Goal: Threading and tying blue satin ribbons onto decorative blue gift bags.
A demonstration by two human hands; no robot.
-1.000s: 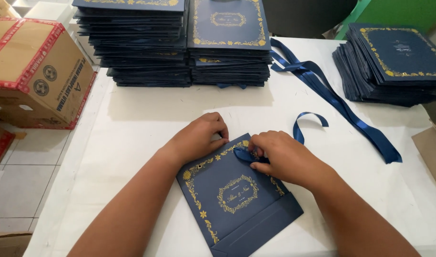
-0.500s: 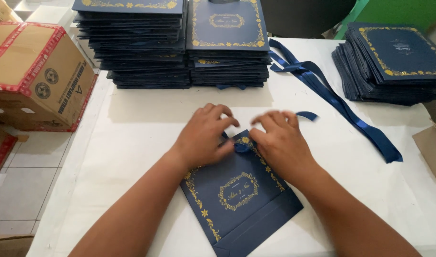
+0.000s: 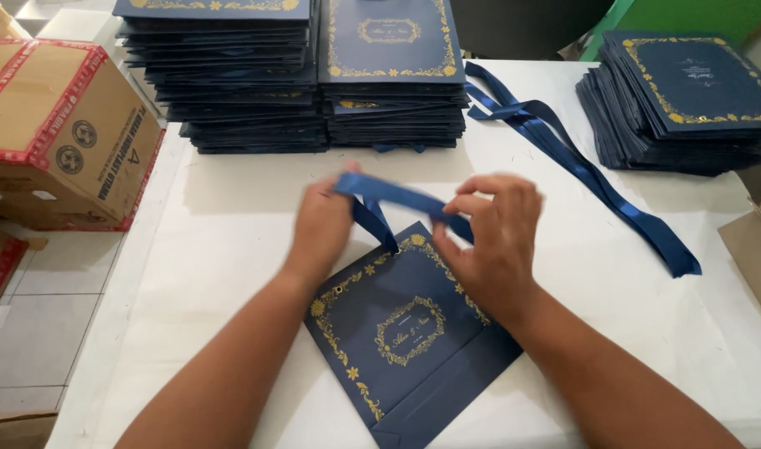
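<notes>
- A flat dark blue paper bag [image 3: 401, 333] with gold flowers lies on the white desk [image 3: 231, 216], right in front of the person.
- A blue ribbon [image 3: 397, 195] is stretched between the two hands, just above the top edge of the bag. One part of it dips down to the bag's top edge.
- The left hand [image 3: 322, 229] has its grip closed on one end of the ribbon.
- The right hand [image 3: 492, 237] pinches the other end with finger and thumb, so that grip is closed on the ribbon too.
- It looks like the ribbon is being fixed to the bag as a handle or bow, and the step is about half done.
- The next move likely needs a steady pull and neat fingers, so the ribbon does not slip out.
- Two tall piles of the same bags [image 3: 305, 75] stand at the back, and another pile [image 3: 679, 100] sits to the right.
- More loose ribbons [image 3: 588, 175] lie on the desk, and a cardboard box [image 3: 60, 133] stands at the left.
</notes>
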